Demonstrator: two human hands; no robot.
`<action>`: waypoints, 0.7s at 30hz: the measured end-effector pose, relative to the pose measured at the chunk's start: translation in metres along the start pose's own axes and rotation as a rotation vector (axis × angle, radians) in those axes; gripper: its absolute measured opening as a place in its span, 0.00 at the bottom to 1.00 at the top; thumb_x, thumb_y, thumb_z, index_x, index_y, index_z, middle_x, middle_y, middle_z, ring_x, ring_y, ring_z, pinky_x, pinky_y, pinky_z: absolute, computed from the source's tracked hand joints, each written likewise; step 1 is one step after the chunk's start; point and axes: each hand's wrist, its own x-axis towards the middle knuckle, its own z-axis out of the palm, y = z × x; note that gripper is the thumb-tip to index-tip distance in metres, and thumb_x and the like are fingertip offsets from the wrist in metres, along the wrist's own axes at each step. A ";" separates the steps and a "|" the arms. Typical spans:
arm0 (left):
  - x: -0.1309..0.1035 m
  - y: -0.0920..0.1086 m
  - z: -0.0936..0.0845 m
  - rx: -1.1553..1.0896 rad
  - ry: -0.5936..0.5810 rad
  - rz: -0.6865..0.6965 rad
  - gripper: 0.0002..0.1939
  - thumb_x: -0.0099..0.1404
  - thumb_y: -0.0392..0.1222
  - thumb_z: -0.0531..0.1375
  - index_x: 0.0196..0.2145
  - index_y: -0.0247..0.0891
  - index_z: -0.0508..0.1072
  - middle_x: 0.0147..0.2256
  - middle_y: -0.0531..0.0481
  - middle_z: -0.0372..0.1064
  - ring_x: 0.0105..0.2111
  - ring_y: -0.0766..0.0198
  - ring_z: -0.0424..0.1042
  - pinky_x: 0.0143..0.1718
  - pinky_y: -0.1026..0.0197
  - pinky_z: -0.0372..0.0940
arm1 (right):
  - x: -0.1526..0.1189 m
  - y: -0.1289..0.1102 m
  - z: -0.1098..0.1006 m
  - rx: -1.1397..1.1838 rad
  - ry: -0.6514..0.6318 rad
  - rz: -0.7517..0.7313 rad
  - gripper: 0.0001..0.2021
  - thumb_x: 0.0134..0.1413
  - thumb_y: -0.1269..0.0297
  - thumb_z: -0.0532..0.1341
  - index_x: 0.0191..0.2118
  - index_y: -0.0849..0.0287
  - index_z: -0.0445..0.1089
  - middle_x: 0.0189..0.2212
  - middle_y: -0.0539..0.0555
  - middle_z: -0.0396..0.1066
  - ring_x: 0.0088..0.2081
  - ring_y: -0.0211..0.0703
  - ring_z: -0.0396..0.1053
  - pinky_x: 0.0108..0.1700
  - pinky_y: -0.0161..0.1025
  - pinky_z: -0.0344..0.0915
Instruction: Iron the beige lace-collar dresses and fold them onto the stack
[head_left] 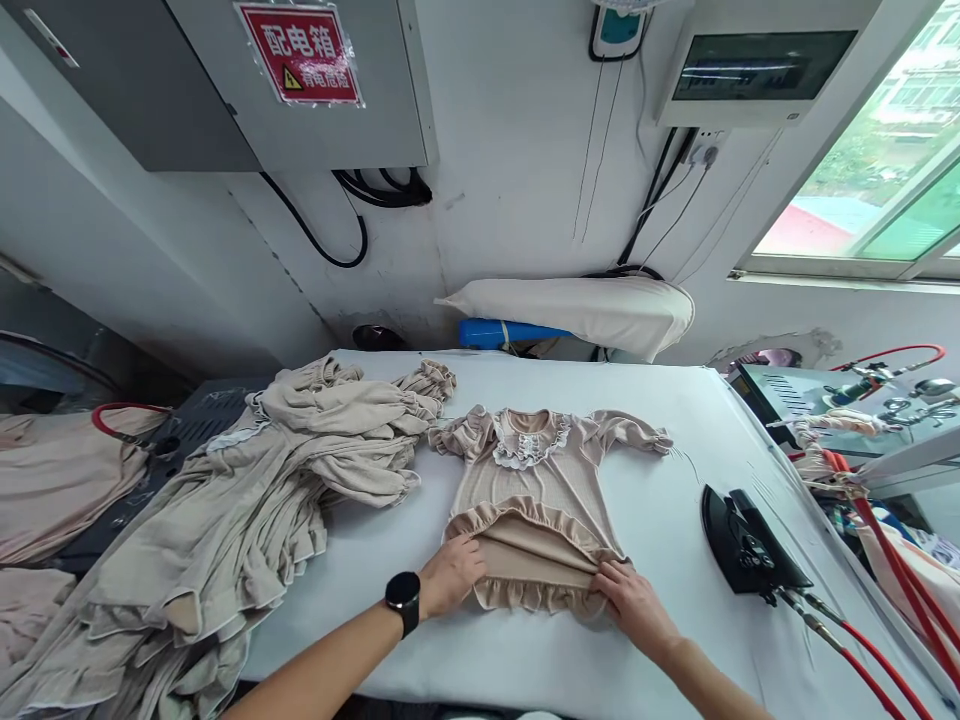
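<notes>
A small beige dress [536,490] with a white lace collar and ruffled hem lies face up on the white padded ironing table [652,620]. The upper layer of its hem is lifted, so the inside of the skirt shows. My left hand [454,575], with a black watch at the wrist, grips the ruffled hem at its left side. At the right side of the hem, my right hand [630,600] pinches the cloth between thumb and fingers. To the right of the dress a black steam iron [750,545] rests on the table, apart from both hands.
A large heap of beige garments [277,480] covers the table's left side. Red hoses [870,655] run from the iron along the right edge. Behind the table are a cloth-covered sleeve board [577,305] and a blue cylinder [510,333]. An electrical box [322,125] hangs above.
</notes>
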 end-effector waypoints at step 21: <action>0.041 0.049 0.014 0.031 0.041 -0.111 0.13 0.75 0.31 0.52 0.52 0.35 0.72 0.46 0.43 0.75 0.42 0.54 0.72 0.39 0.52 0.61 | 0.026 -0.038 0.042 0.001 0.062 -0.023 0.24 0.61 0.77 0.54 0.59 0.50 0.68 0.51 0.54 0.76 0.53 0.53 0.73 0.55 0.52 0.71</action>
